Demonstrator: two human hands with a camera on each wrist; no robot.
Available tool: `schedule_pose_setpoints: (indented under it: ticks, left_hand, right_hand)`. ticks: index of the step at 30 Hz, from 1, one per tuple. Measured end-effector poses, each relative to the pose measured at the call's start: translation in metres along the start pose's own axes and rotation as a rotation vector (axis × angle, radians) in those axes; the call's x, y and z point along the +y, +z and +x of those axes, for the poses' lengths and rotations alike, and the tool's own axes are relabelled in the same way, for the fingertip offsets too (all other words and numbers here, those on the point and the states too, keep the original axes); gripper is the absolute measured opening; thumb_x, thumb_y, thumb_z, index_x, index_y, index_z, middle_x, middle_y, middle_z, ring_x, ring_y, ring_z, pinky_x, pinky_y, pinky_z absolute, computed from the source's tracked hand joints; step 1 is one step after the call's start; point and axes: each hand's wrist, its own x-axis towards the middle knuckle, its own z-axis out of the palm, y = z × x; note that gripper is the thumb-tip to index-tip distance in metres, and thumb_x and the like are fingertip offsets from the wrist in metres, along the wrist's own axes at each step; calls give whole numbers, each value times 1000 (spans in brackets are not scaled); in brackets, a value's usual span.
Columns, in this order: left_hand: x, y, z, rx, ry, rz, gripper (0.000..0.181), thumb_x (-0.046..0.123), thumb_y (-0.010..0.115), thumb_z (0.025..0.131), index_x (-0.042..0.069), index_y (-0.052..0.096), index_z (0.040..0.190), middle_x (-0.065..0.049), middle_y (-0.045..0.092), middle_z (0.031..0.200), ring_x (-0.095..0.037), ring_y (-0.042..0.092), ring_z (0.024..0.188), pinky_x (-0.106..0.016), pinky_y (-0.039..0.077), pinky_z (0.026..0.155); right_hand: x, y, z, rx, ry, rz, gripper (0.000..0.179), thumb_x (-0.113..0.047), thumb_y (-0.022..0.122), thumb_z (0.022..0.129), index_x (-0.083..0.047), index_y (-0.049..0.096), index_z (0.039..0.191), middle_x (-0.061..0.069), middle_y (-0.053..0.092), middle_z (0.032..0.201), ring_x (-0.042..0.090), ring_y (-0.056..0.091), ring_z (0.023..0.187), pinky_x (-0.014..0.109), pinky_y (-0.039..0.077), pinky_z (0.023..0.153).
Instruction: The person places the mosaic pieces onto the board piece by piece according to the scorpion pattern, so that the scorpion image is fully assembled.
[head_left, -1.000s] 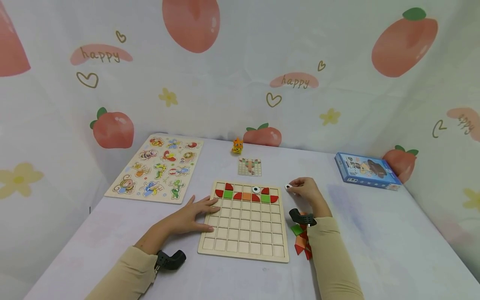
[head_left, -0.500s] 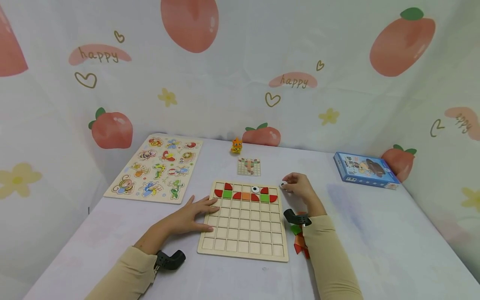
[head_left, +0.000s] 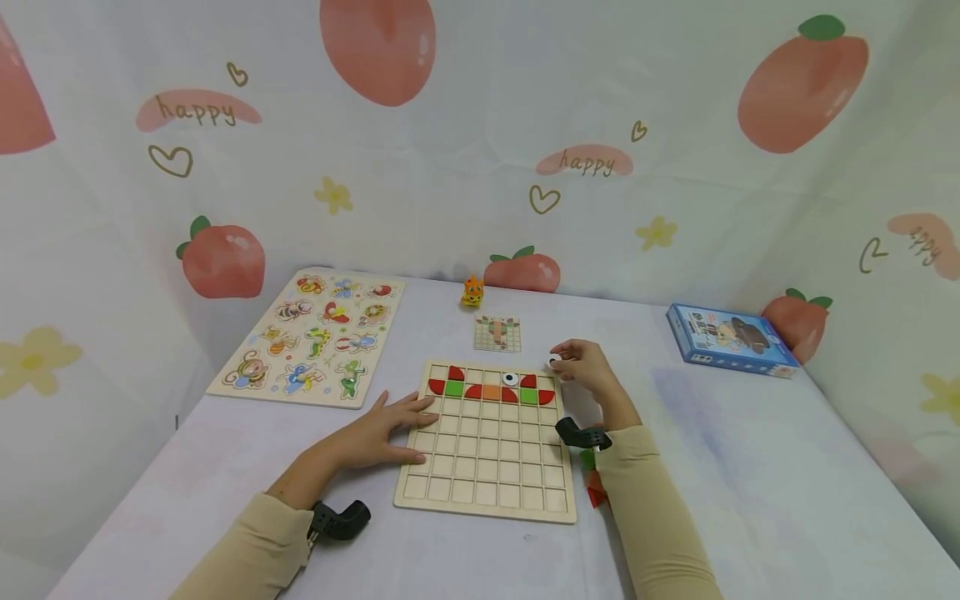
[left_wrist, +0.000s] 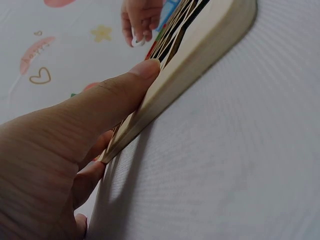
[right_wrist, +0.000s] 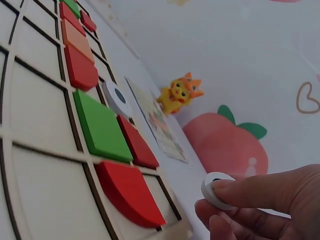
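Note:
A wooden grid board [head_left: 480, 446] lies mid-table, with red, green and orange pieces in its far rows. One white eye piece [head_left: 510, 379] sits in the far row. My left hand [head_left: 382, 432] rests on the board's left edge, fingers spread over the rim; in the left wrist view the thumb [left_wrist: 115, 95] lies on top of the edge. Beyond the board's far right corner, my right hand [head_left: 592, 371] pinches a second white eye piece [right_wrist: 218, 190] between thumb and fingers, off the board in the right wrist view.
A pattern card [head_left: 497, 333] and a small orange-yellow toy figure [head_left: 472, 292] stand behind the board. Left is an insect puzzle board [head_left: 315, 337]; far right, a blue box [head_left: 731, 340]. Loose red and green pieces [head_left: 595, 487] lie partly hidden beneath the right forearm.
My right hand has moved left and slightly away from me with the eye piece, nearing the board's far right corner. The left hand stays in place on the board.

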Motion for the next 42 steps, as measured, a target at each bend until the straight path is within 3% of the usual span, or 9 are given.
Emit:
schedule_pose_setpoints:
  ticks: [13, 23, 30, 35, 42]
  left_hand:
    - [1, 0, 0, -6, -12, -7, 68, 46, 69, 78, 14, 51, 135, -4, 30, 152, -29, 14, 145, -58, -9, 114]
    - [3, -1, 0, -7, -9, -13, 67, 46, 69, 79, 12, 51, 134, -6, 31, 152, -31, 14, 144, -59, -10, 113]
    - [5, -2, 0, -11, -27, -14, 67, 45, 70, 78, 14, 52, 134, -5, 30, 152, -31, 14, 145, -59, -10, 113]
    - [4, -1, 1, -12, -26, -8, 66, 46, 69, 78, 15, 52, 134, -4, 30, 153, -30, 14, 145, -59, -9, 113]
    - [3, 0, 1, -8, -26, -2, 66, 47, 69, 78, 16, 52, 134, -4, 30, 152, -30, 15, 145, -60, -9, 113]
  right_hand:
    - [-16, 29, 10, -85, -37, 56, 28, -6, 60, 89, 5, 61, 115, 7, 63, 86, 10, 59, 73, 23, 53, 68]
    - [-31, 53, 14, -134, -34, 120, 25, -5, 65, 86, 7, 60, 107, 14, 68, 90, 8, 62, 67, 27, 57, 69]
    - [-39, 69, 15, -182, -57, 105, 21, -6, 65, 86, 3, 63, 105, 6, 65, 86, 9, 61, 69, 22, 50, 60]
    - [-43, 74, 13, -224, -65, 117, 21, -4, 59, 90, 3, 62, 109, 11, 63, 89, 12, 66, 68, 23, 53, 58]
    - [-44, 80, 14, -240, -69, 107, 23, -1, 54, 92, 5, 63, 113, 15, 61, 94, 13, 62, 66, 24, 56, 62]
